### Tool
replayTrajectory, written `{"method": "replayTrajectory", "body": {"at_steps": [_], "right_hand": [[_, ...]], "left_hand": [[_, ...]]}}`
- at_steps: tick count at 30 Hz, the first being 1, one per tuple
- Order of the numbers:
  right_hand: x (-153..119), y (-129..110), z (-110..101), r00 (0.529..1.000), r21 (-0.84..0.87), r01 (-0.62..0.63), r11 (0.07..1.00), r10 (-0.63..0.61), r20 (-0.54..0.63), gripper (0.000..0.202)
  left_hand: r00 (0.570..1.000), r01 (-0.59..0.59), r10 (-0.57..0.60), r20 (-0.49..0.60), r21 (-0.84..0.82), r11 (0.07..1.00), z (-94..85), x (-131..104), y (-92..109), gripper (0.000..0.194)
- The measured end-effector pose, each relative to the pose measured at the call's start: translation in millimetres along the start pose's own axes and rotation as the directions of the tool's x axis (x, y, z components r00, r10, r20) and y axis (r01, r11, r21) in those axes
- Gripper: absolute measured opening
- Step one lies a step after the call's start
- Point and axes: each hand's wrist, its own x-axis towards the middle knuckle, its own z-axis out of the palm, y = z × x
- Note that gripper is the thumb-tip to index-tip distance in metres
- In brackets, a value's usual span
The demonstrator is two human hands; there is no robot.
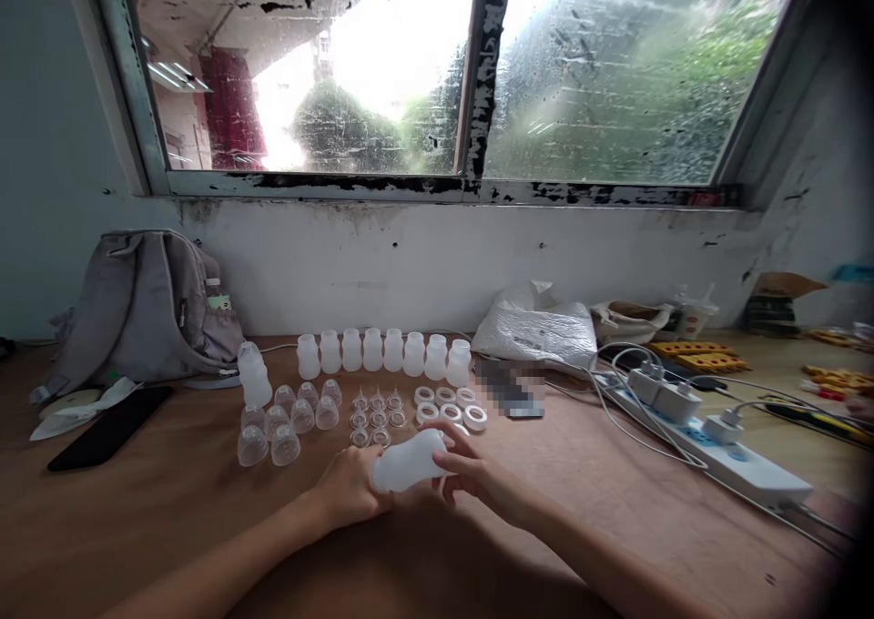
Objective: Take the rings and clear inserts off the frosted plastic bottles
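A frosted white baby bottle lies tilted in the air between my hands, low over the table. My left hand is closed around its lower-left end. At the other end, the fingers and thumb of my right hand grip the bottle's rim. Just beyond are clear silicone nipples laid out in rows. White collar rings sit to their right, some partly hidden by my right hand. Clear dome caps stand in a group on the left. Several more bottles are lined up upright at the back.
A capped bottle stands left of the row. Further left are a grey backpack and a black phone. A silver padded bag rests by the wall. To the right lies a white power strip with plugs and cables.
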Motion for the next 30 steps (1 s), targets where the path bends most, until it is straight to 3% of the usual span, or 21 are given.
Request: {"method": "replayTrajectory", "body": {"at_steps": [2,4,8,13,18,21,25,30], "right_hand": [[0.2,-0.2,-2.9,0.992,0.009,0.121,0.993,-0.121,-0.041,0.03],[-0.3,-1.6,-3.9,0.985,0.001,0.161,0.987,-0.16,-0.07,0.027],[-0.2,-3.6,-1.9,0.999,0.043,0.03,0.999,-0.028,-0.043,0.029],[3.6,-2.9,-1.8,0.992,0.153,0.03,0.988,-0.01,-0.125,0.029],[7.1,-1.8,-7.0,0.973,0.276,0.078,0.958,-0.013,-0.229,0.026],[8.6,-0.1,-10.2,0.965,0.318,0.084,0.944,0.002,-0.261,0.027],[10.2,2.5,-12.6,0.956,0.335,0.089,0.938,0.014,-0.292,0.027],[10.2,4.0,-13.5,0.956,0.329,0.095,0.94,0.007,-0.294,0.027]], "left_hand": [[1.0,-0.008,0.008,0.004,-0.006,1.0,0.4,0.2,-1.9,0.026],[1.0,-0.007,0.007,0.011,0.003,1.0,1.2,0.0,-3.0,0.025],[0.999,0.012,-0.013,-0.036,-0.014,1.0,3.8,-1.1,-3.4,0.04],[0.989,-0.083,0.036,-0.145,-0.334,0.939,6.8,-0.5,-5.3,0.053],[0.975,-0.194,0.094,-0.2,-0.571,0.798,0.5,-2.6,-2.7,0.04],[0.973,-0.182,0.042,-0.226,-0.648,0.739,-3.3,-2.5,-1.5,0.028],[0.962,-0.141,-0.061,-0.266,-0.674,0.725,0.3,2.9,-6.4,0.021],[0.957,-0.167,-0.044,-0.288,-0.665,0.728,4.7,6.0,-12.4,0.019]]}}
